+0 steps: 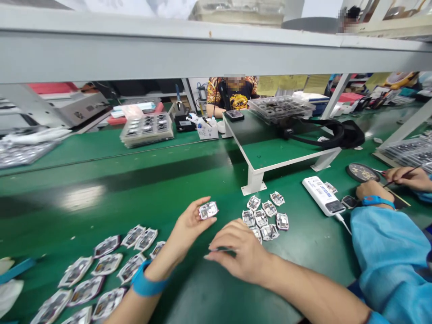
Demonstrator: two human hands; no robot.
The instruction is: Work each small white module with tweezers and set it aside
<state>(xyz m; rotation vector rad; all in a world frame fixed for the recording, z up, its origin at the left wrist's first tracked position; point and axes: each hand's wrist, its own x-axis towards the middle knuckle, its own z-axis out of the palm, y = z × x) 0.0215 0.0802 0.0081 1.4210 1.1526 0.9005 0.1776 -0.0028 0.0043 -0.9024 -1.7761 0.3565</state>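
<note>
My left hand [187, 227], with a blue band at the wrist, grips a small electronic watch module [208, 210] between thumb and fingers. The module has a white frame with circuitry showing on its upper face. My right hand [241, 252] is just to the right and nearer me, fingers curled with a narrow gap between thumb and forefinger; I see nothing in them. Beyond it lies a cluster of similar watch modules [261, 218] on the green table [199, 288]. Several more watch modules [107, 264] are spread in rows at the left, partly behind my left forearm.
A low green-topped stand [249, 148] rises ahead, bearing trays and black straps. A white device [323, 195] with a cable lies at the right, beside a co-worker's blue sleeve [388, 256] and hands. Overhead runs a grey shelf beam [202, 54]. Another person sits opposite.
</note>
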